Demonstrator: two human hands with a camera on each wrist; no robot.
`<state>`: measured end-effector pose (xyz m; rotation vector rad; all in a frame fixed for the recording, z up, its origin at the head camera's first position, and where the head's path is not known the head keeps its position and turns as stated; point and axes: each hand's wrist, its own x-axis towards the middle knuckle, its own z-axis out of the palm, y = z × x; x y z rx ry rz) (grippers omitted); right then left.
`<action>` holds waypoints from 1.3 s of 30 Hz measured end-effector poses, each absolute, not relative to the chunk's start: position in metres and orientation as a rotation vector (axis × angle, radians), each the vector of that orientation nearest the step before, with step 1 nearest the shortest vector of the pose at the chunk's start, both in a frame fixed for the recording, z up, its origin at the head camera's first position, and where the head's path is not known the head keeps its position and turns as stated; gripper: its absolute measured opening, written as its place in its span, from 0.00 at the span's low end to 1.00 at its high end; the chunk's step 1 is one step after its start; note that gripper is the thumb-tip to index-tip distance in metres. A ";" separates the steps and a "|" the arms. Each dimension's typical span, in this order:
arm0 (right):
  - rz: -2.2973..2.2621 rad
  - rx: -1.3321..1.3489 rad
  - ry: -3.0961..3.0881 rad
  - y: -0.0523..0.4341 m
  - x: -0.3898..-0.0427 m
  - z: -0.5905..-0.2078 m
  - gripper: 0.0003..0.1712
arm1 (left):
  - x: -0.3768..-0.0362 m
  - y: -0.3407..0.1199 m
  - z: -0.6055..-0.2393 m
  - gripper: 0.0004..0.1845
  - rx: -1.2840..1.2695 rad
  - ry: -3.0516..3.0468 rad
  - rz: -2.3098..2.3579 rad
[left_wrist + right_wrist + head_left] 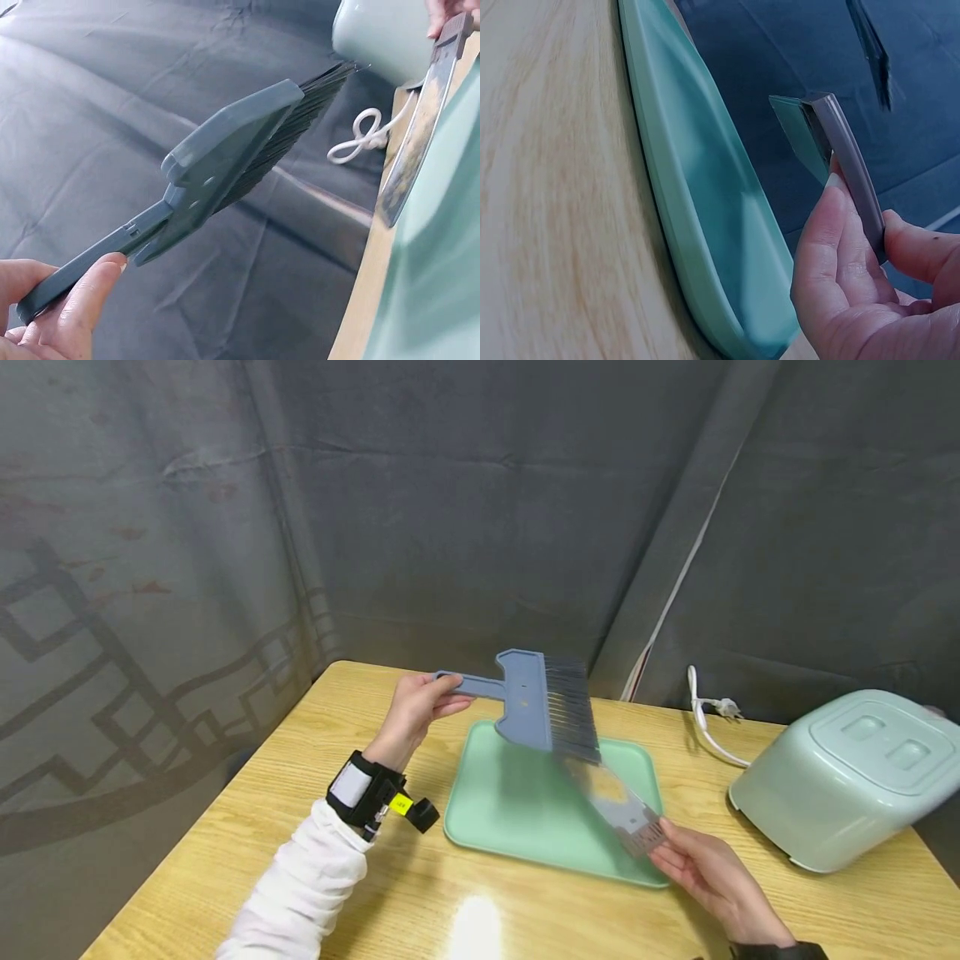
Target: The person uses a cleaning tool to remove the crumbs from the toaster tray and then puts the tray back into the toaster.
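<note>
- my left hand point(411, 708) has its grip closed on the handle of the grey brush point(542, 703), held above the green tray point(480, 810).
- my right hand point(705, 868) pinches the grey dustpan point(618, 806), tilted over the tray on the desk point(247, 793).
- a pale green appliance point(840, 777) sits to the right.

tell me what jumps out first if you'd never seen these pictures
A grey hand brush is held up over a mint green tray in the middle of the wooden table; the left hand grips its handle. The right hand holds a grey dustpan tilted just below the bristles. At the right edge sits a pale green lidded appliance, its white cord unplugged.
</note>
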<state>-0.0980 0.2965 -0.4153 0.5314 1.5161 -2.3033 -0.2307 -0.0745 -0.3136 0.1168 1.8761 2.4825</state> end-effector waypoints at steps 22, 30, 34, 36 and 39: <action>-2.334 0.447 1.461 0.297 -0.095 -0.416 0.14 | -0.222 -0.014 -0.349 0.10 0.080 1.819 2.241; -2.329 0.496 1.458 0.298 -0.094 -0.415 0.16 | -0.221 -0.015 -0.354 0.11 0.087 1.823 2.208; -2.325 0.457 1.465 0.299 -0.093 -0.415 0.16 | -0.222 -0.015 -0.354 0.12 0.071 1.826 2.184; -2.330 0.442 1.456 0.299 -0.093 -0.415 0.15 | -0.222 -0.015 -0.355 0.12 0.063 1.827 2.177; -2.322 0.448 1.469 0.299 -0.093 -0.416 0.15 | -0.223 -0.015 -0.356 0.12 0.055 1.827 2.177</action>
